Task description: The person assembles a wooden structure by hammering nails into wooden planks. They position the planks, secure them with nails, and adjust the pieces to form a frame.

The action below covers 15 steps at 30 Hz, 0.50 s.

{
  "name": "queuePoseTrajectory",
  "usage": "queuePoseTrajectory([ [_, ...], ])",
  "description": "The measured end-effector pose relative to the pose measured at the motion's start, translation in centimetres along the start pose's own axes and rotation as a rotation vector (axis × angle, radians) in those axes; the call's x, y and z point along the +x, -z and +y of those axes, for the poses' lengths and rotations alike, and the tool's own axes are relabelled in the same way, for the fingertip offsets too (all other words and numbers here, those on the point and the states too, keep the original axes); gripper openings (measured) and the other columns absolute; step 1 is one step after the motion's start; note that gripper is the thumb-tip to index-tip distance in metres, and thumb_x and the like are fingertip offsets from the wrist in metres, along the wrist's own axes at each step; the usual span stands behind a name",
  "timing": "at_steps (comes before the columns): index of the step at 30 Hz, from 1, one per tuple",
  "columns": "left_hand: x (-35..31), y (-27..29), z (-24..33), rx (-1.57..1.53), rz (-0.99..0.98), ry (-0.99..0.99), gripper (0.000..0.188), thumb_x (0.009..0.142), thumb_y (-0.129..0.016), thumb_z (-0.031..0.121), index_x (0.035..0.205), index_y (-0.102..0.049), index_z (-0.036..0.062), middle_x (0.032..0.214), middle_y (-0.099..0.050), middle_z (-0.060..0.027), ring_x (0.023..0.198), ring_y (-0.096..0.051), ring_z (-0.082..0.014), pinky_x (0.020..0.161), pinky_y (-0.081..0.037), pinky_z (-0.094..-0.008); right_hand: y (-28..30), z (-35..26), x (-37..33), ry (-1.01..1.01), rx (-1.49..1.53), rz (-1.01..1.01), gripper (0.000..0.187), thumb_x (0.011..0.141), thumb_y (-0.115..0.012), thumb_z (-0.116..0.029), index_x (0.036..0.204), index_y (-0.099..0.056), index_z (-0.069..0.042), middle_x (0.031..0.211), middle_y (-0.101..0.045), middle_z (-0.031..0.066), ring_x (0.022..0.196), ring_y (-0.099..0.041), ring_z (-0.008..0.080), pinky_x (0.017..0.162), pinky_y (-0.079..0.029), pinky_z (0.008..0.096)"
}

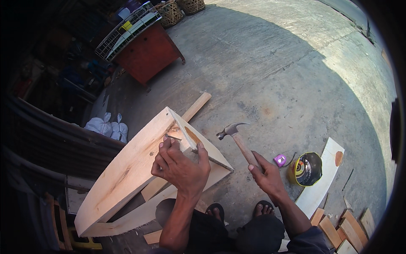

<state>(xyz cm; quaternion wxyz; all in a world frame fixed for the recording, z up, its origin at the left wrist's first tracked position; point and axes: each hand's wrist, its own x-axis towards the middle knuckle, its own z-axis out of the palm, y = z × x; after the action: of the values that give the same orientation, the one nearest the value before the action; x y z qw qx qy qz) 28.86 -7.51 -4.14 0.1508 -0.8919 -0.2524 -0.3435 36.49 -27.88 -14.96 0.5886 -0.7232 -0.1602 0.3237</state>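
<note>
My left hand (pixel 182 166) is closed at the corner of a pale wooden frame (pixel 122 173) made of boards with curved edges. A nail (pixel 174 137) shows at its curled fingertips, and the thumb rests by the edge of the end board. In my right hand (pixel 267 174) is a claw hammer (pixel 242 144), gripped by its wooden handle. The hammer's metal head is raised to the right of the frame, apart from the nail. My left hand hides part of the frame's corner.
A purple tape measure (pixel 280 160) and a black bucket with a yellow rim (pixel 292 174) stand right of my hand. Beyond lies a long pale board (pixel 323 171), with wood offcuts (pixel 350 228) nearby. A red cabinet (pixel 148 53) and white sacks (pixel 99 125) are farther off.
</note>
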Motion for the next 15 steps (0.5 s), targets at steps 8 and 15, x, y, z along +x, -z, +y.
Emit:
queuePoseTrajectory([
  [8,-0.1,-0.3,-0.1,-0.052,0.059,-0.001,0.061,0.078,-0.079,0.031,0.121,-0.051,-0.0008,0.127,-0.053,-0.0182,0.121,-0.044,-0.0315,0.097,-0.024,-0.0482,0.1,-2.3,0.1,0.197,-0.269,-0.014,0.055,0.099,-0.065,-0.030,0.146,-0.053,-0.005,0.106,-0.072,0.0275,0.085,-0.074,0.0413,0.076,-0.056,0.0435],
  [15,-0.2,-0.5,0.1,-0.068,0.084,0.058,0.073,0.078,-0.076,0.037,0.135,-0.053,-0.0012,0.132,-0.057,-0.0182,0.123,-0.049,-0.0300,0.099,-0.026,-0.0457,4.2,-14.0,-0.8,0.705,-0.481,0.218,0.052,0.094,-0.071,-0.016,0.144,-0.057,-0.011,0.092,-0.073,0.0214,0.073,-0.073,0.0343,0.065,-0.055,0.0410],
])
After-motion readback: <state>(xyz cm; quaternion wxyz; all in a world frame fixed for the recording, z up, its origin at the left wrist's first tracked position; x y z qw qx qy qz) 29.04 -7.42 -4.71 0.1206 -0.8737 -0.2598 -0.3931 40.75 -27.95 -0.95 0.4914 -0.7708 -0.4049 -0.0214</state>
